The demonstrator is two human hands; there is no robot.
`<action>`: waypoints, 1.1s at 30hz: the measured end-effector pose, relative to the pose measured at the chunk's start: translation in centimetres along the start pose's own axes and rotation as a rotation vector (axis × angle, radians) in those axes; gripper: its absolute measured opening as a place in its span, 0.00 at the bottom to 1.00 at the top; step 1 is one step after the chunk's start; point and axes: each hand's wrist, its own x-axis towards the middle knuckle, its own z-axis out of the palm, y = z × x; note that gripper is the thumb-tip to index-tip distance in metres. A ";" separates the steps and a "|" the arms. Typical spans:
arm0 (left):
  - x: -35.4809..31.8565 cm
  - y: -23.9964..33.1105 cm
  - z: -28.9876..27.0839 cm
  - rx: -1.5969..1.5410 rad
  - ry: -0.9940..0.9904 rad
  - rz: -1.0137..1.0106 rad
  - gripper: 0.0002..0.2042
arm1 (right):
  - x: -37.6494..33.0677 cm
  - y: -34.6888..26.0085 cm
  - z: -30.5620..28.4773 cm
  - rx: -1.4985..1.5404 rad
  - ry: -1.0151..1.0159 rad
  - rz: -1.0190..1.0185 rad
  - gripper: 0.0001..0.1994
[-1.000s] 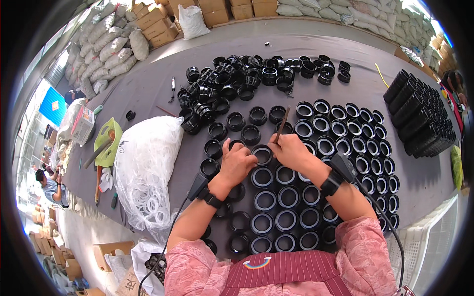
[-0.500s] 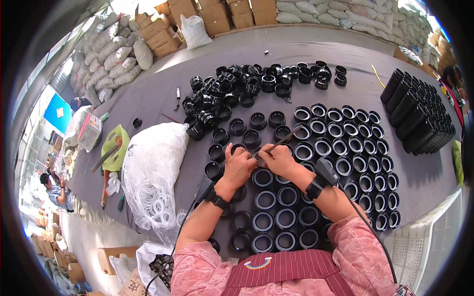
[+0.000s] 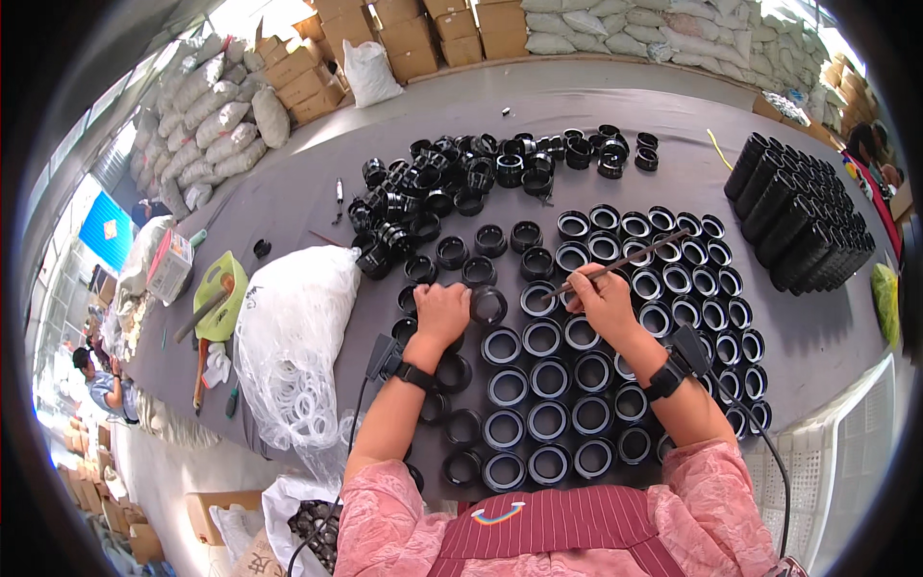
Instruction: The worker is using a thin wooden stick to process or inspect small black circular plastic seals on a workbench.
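Bulging at left, a clear bag (image 3: 298, 308) held white rings (image 3: 291, 396). The left hand (image 3: 443, 313) was curled beside a black ring (image 3: 500, 308) — gripping or not, I couldn't tell — and the right hand (image 3: 604, 300) pinched a brown stick (image 3: 639, 254) over white-lined rings (image 3: 507, 405).

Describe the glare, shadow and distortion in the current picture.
Head view: the windows at the left rim glare nearly white; head view: the stacked black rings cast a shadow on the grey table; head view: the table's far edge bows, with a dark border around the scene; head view: the thin stick in the right hand looks reasonably sharp.
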 end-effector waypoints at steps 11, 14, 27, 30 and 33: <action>-0.1 4.9 -1.8 -0.253 0.004 0.310 0.09 | 0.9 1.4 2.1 -0.308 -0.149 0.015 0.07; -0.1 5.9 -0.6 -0.285 -0.065 0.354 0.11 | 0.7 1.8 2.5 -0.296 -0.161 0.025 0.06; 1.3 6.4 0.8 -0.149 -0.133 0.413 0.06 | 3.3 0.7 0.9 -0.572 -0.238 -0.045 0.09; 1.4 6.2 0.8 -0.159 -0.141 0.426 0.06 | 3.5 1.0 1.5 -0.569 -0.194 -0.131 0.10; 1.4 6.3 0.7 -0.173 -0.127 0.438 0.06 | 3.9 1.4 1.9 -0.589 -0.166 -0.198 0.09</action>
